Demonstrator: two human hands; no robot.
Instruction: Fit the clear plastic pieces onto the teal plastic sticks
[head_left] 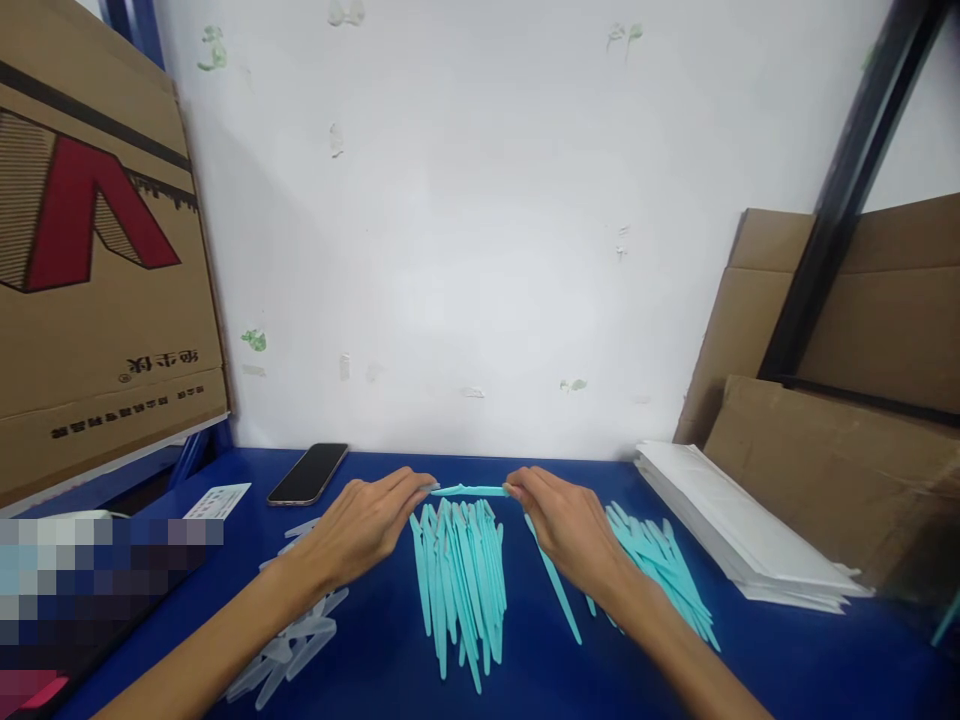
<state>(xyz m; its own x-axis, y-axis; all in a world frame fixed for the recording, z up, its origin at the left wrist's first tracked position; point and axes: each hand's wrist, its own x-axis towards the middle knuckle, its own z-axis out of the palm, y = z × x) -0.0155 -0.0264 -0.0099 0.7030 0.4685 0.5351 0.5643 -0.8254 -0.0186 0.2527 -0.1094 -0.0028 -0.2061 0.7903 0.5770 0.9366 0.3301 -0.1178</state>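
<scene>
In the head view, a slim turquoise eyebrow razor (pixel 471 491) is held level between my two hands. My left hand (pixel 379 515) pinches its left end, where a small pale bit shows at the fingertips. Closed on the right end is my right hand (pixel 559 520). Just below lies a pile of similar turquoise razors (pixel 461 580), side by side with their handles toward me. A single razor (pixel 559 590) rests under my right hand. More razors (pixel 667 570) are heaped beyond my right forearm. Translucent plastic caps (pixel 292 650) lie scattered by my left forearm, which partly hides them.
A phone (pixel 309 473) lies at the back left of the blue table (pixel 390 655), near a printed card (pixel 217 501). A stack of white envelopes (pixel 750 530) is at the right, against cardboard (pixel 832 470). A large carton (pixel 112 300) stands left; a white wall (pixel 465 220) closes the back.
</scene>
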